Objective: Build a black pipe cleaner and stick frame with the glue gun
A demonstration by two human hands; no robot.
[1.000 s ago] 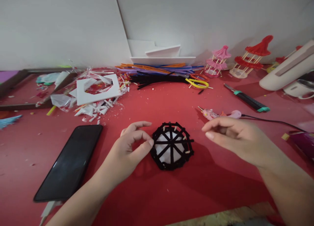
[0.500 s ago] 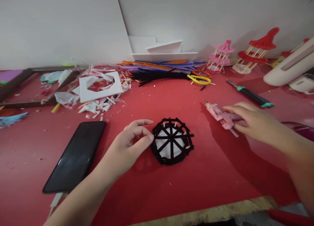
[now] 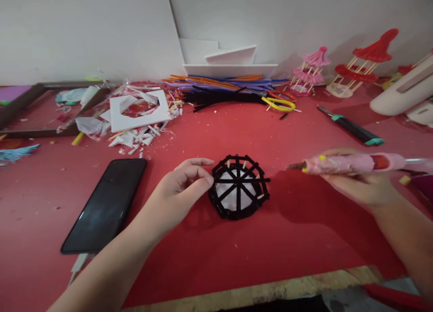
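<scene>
A round black frame (image 3: 238,181) with spokes, like a small wheel made of pipe cleaners, stands on the red table over a white base. Short wooden sticks show between its rim and the base. My left hand (image 3: 184,183) pinches the left end of one spoke at the rim between thumb and fingers. To the right, my right hand (image 3: 363,185) is closed around a pink glue gun (image 3: 348,163), held up off the table. Its nozzle points left toward the black frame, apart from it. The hand's grip is partly hidden behind the glue gun.
A black phone (image 3: 104,206) lies at left with a cable. Behind are foam scraps (image 3: 140,116), pipe cleaners (image 3: 223,86), yellow-handled scissors (image 3: 280,104) and a utility knife (image 3: 352,126). Pink (image 3: 309,71) and red (image 3: 363,64) carousel-like models stand at back right.
My right hand has picked up the glue gun from the table and turned its nozzle left. My left hand stays at the frame's rim. The view has shifted slightly.
</scene>
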